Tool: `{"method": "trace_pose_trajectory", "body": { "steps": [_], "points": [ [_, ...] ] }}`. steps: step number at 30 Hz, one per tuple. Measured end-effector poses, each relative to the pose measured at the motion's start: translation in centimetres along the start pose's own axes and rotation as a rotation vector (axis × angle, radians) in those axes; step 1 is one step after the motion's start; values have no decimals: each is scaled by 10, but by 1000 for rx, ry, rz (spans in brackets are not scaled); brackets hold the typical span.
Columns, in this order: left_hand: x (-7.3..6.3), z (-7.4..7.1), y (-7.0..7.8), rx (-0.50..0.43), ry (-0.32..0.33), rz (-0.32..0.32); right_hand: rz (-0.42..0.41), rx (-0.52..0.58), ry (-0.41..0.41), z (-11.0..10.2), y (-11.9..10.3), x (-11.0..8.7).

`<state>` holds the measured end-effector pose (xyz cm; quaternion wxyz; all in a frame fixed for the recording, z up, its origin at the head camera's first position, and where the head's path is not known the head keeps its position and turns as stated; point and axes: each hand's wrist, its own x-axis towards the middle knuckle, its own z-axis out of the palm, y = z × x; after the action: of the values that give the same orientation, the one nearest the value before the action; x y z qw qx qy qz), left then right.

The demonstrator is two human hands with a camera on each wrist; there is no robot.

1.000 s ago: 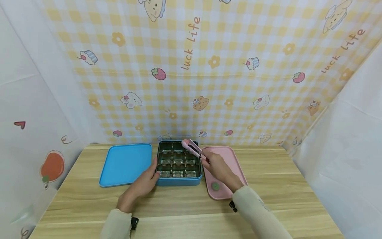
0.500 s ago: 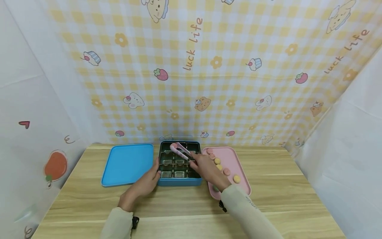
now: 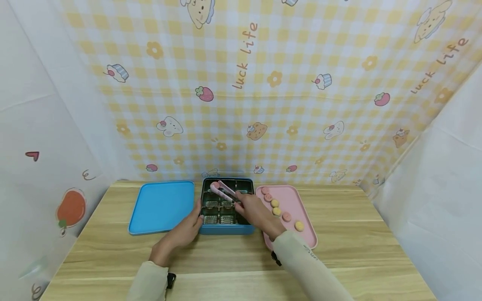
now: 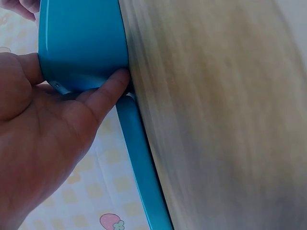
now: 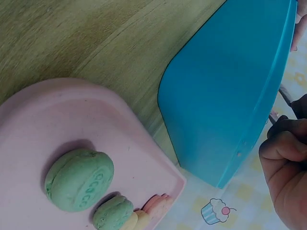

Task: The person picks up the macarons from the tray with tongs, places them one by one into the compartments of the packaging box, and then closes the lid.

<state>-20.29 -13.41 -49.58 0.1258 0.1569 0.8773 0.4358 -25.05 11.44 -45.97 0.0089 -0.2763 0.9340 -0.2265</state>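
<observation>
Yellow-checked cloth [image 3: 241, 104] is hung behind the wooden counter [image 3: 226, 259], on which a blue box [image 3: 226, 229] is set between a blue lid [image 3: 162, 207] and a pink tray [image 3: 290, 200], an order presumably chosen to keep reaches short. By the left hand [image 3: 184, 229] the box is gripped at its left side, thumb near the front corner, probably so that it cannot slide. Pink tongs [image 3: 221, 193] are held in the curled right hand [image 3: 252, 209], and a pink macaron [image 3: 216, 185] is pinched at their tips, over the back-left compartment; whether its bottom is touched cannot be told at this size. Across the tray the right forearm is slanted inward, while the left is angled up from the near edge. More pink macarons [image 3: 286, 216], yellow macarons [image 3: 299, 226] and green macarons [image 5: 79, 179] are spread on the tray, seemingly for easy picking
</observation>
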Motion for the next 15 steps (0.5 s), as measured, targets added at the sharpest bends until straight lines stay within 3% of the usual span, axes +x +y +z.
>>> {"method": "trace_pose_trajectory", "body": {
  "steps": [15],
  "points": [
    [-1,1,-1,-10,8,-8,9,-4,9,0,-2,-1]
  ]
}}
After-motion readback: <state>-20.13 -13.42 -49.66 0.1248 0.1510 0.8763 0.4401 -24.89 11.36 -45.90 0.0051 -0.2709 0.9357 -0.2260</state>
